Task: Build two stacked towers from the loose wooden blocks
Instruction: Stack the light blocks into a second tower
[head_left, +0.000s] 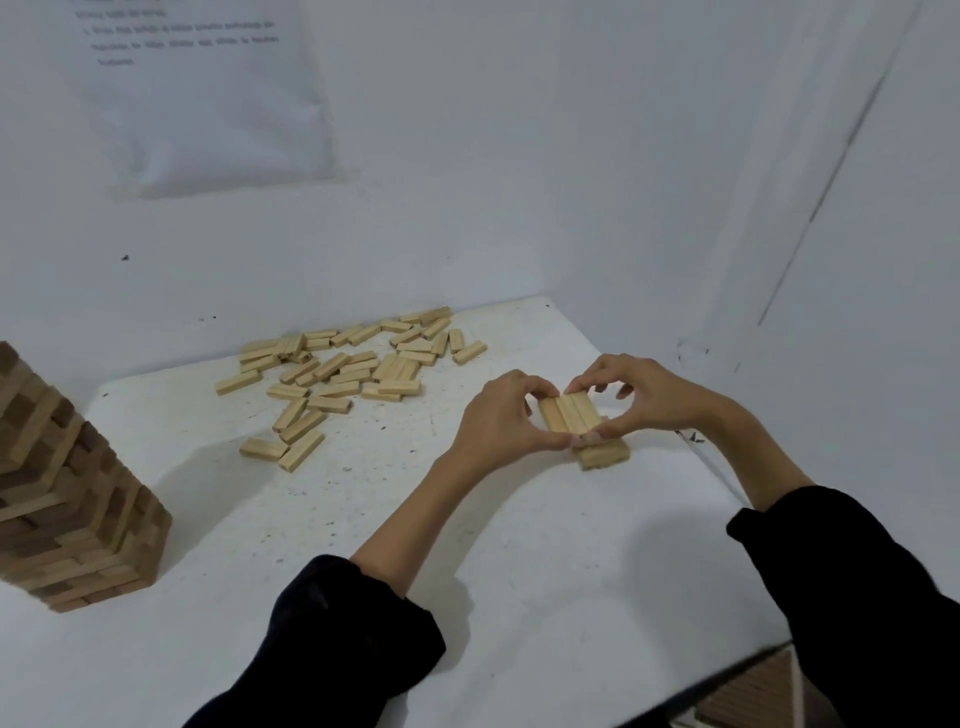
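Left hand (498, 418): fingers curled, top row (566, 413) of three blocks gripped from its left side. Right hand (647, 395): same row pinched from the right. The row is laid crosswise on a lower layer (605, 456), near the right edge of the table (363, 519). Loose blocks (353, 364): scattered behind, toward the wall. Tower (72, 493): tall, stood at far left. Sheet (208, 93): printed, fixed to the wall, text unreadable.
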